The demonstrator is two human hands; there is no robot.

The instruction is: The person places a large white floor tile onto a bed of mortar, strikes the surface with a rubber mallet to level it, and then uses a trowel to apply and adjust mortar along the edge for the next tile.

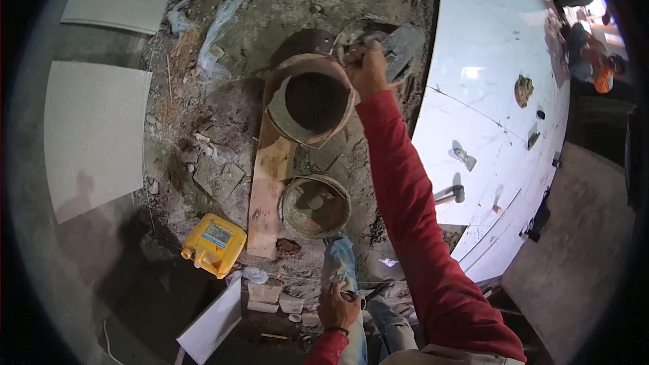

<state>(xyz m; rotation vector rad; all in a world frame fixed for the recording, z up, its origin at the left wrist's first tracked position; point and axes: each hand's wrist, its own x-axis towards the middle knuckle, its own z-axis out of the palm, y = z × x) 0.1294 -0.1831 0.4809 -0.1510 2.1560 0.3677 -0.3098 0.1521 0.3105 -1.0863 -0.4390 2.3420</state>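
My right hand (368, 71), at the end of a red sleeve, is closed at the near rim of a far bucket (343, 35). What its fingers hold is hidden. Beside it, a flat dark-grey piece (403, 47) lies across that bucket. Just left and nearer stands a larger round bucket (276, 109) with a pale coating inside its wall and a dark hollow. Closer to me is a smaller bucket (289, 213) with wet greyish mix in it. My left hand (339, 307) rests curled on my jeans at the knee, around something small and dark.
A wooden plank (265, 213) runs along the buckets' left side. Nearby sits a yellow jerrycan (215, 247). White tiles (466, 115) at right carry a mallet (458, 194) and scraps. Large pale tiles (98, 132) lie left. Plastic film (220, 30) lies on the dirt. Another person (591, 61) is far right.
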